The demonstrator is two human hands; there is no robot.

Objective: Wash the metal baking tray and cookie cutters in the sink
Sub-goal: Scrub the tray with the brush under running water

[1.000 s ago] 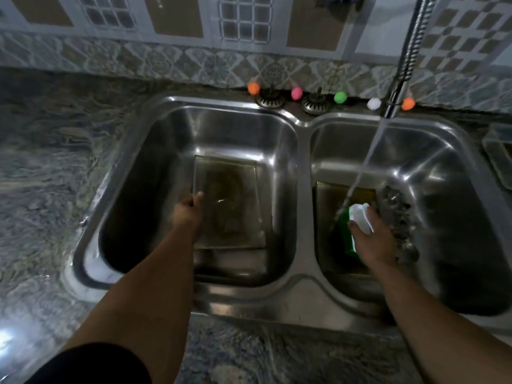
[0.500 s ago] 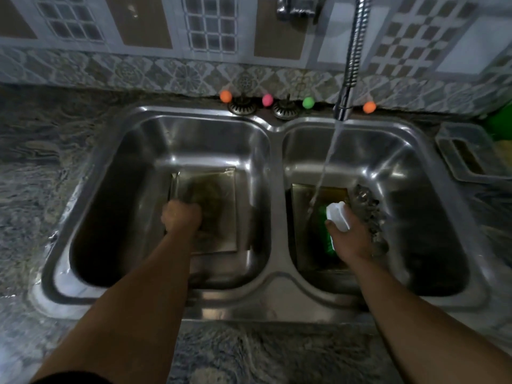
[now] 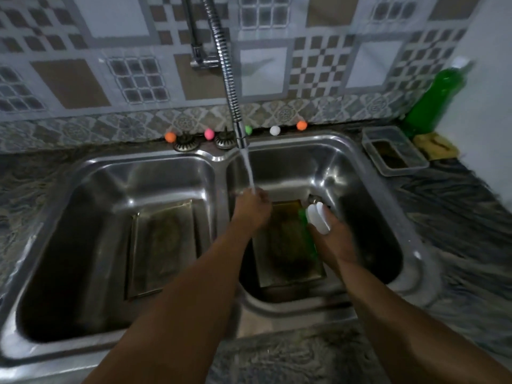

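My left hand [image 3: 250, 209] is over the right basin of the double stainless steel sink [image 3: 219, 159], directly under the stream of water [image 3: 248, 173] that falls from the flexible metal faucet hose [image 3: 227, 79]. The fingers of this hand point away from me and the water blurs them, so I cannot tell if they are straight or curled. My right hand [image 3: 332, 239] is a little to the right and nearer to me, and it grips a green plastic bottle with a white cap [image 3: 318, 217]; the cap comes out at the far side of my fist.

One stained rectangular metal baking tray [image 3: 288, 245] lies on the bottom of the right basin, under both hands. A second stained rectangular metal tray [image 3: 163, 245] lies flat in the left basin, and no hand touches it. Just beyond the white cap, something small and metallic [image 3: 314, 199] shows, but it is too hidden to name.

On the far rim of the sink stand small coloured balls [image 3: 209, 133] in a row. On the marble countertop [image 3: 457, 206] at the far right there is a clear plastic container [image 3: 394, 151], and behind it a tall green bottle [image 3: 435, 101] near the wall.
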